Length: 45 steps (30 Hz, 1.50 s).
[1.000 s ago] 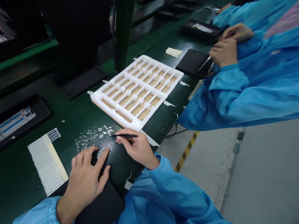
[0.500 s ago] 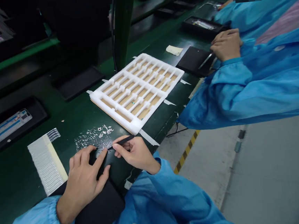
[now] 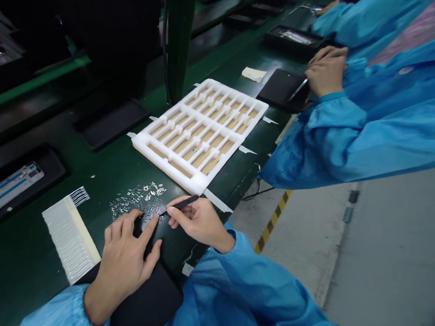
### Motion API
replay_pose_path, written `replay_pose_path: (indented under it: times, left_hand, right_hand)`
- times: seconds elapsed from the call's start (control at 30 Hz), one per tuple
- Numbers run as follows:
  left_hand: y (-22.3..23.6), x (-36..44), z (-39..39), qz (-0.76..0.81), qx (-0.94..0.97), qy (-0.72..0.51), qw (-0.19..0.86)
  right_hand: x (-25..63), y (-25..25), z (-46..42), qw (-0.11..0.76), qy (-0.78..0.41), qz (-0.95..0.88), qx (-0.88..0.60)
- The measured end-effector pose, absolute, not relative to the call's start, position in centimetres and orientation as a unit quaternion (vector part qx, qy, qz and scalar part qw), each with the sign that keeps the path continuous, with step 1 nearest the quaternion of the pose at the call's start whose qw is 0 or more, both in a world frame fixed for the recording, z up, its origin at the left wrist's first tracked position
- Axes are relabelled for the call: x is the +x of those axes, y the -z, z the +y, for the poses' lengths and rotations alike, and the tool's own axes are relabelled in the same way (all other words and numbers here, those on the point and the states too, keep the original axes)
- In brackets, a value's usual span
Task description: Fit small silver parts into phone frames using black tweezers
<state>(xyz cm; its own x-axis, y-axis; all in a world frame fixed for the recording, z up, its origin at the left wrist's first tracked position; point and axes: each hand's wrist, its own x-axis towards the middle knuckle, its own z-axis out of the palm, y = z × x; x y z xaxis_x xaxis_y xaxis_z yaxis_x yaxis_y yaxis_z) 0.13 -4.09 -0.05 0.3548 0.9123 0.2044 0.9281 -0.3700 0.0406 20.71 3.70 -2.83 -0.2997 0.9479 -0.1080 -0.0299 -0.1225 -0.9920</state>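
Note:
Black tweezers (image 3: 185, 202) are pinched in my right hand (image 3: 203, 222), their tip pointing left at a scatter of small shiny metal pieces (image 3: 138, 196) on the dark green bench. My left hand (image 3: 124, 247) lies palm down with fingers spread at the near edge of that scatter. Its index fingertip is beside the tweezers' tip; whether they touch I cannot tell. Under my left wrist is a black flat panel or tray (image 3: 149, 303). A white foam tray (image 3: 198, 185) with long slots sits beyond my right hand.
A stack of clear strips with a yellowish edge (image 3: 71, 236) lies left of my left hand. Farther left, a black tray (image 3: 55, 164) carries a phone frame (image 3: 12, 188). A co-worker's hand (image 3: 326, 72) holds a thin metal tool on the right, over a black plate (image 3: 277, 89).
The black tray with the phone frame has slid slightly left. My hands and the tweezers keep almost the same pose. The co-worker's hand has shifted slightly left.

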Motion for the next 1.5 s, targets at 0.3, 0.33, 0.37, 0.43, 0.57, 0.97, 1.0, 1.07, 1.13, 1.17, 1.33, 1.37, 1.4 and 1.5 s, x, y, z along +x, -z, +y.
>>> replay_pose_path:
  times: [0.3,0.33,0.37,0.43,0.57,0.97,1.0,1.07,1.13,1.17,1.33,1.37,1.4,1.5]
  left_hand:
    - [-0.2,0.2,-4.0,-0.550,-0.828,0.097,0.042]
    - [-0.2,0.2,-3.9,-0.551,-0.828,0.097,0.042]
    - [-0.2,0.3,-3.9,-0.552,-0.827,0.097,0.042]
    - [-0.1,0.3,-4.0,-0.553,-0.827,0.098,0.043]
    - [0.0,0.2,-4.1,-0.552,-0.827,0.099,0.044]
    - [0.2,0.2,-4.1,-0.554,-0.824,0.106,0.046]
    - [0.2,0.2,-4.1,-0.554,-0.824,0.107,0.046]
    - [0.2,0.2,-4.1,-0.553,-0.825,0.108,0.046]
    - [0.1,0.2,-4.1,-0.551,-0.826,0.110,0.048]
    - [0.1,0.2,-4.1,-0.550,-0.826,0.112,0.050]
    - [0.1,0.1,-4.0,-0.546,-0.827,0.117,0.061]
    - [0.1,0.1,-4.0,-0.546,-0.827,0.117,0.063]
    - [0.2,0.1,-4.0,-0.545,-0.827,0.117,0.065]
    - [0.1,0.1,-4.2,-0.546,-0.826,0.123,0.068]
  right_hand:
    - [20.7,3.3,4.3,0.494,-0.467,-0.566,-0.466]
    - [20.7,3.4,4.5,0.495,-0.456,-0.575,-0.465]
    - [20.6,3.5,4.6,0.494,-0.452,-0.582,-0.462]
    - [20.6,3.6,4.8,0.493,-0.451,-0.585,-0.460]
    - [20.5,3.8,5.0,0.501,-0.452,-0.583,-0.453]
    - [20.6,4.2,5.1,0.499,-0.445,-0.591,-0.451]
    - [20.7,4.2,5.0,0.501,-0.446,-0.588,-0.452]
    - [20.7,4.3,5.0,0.507,-0.444,-0.584,-0.453]
    - [20.7,4.4,5.0,0.506,-0.444,-0.584,-0.453]
    - [20.7,4.4,5.0,0.504,-0.445,-0.587,-0.452]
    - [20.6,4.4,5.1,0.507,-0.443,-0.585,-0.452]
    - [20.6,4.3,5.0,0.511,-0.441,-0.582,-0.453]
    - [20.6,4.2,5.0,0.516,-0.440,-0.578,-0.454]
    - [20.6,3.6,4.4,0.523,-0.454,-0.559,-0.456]
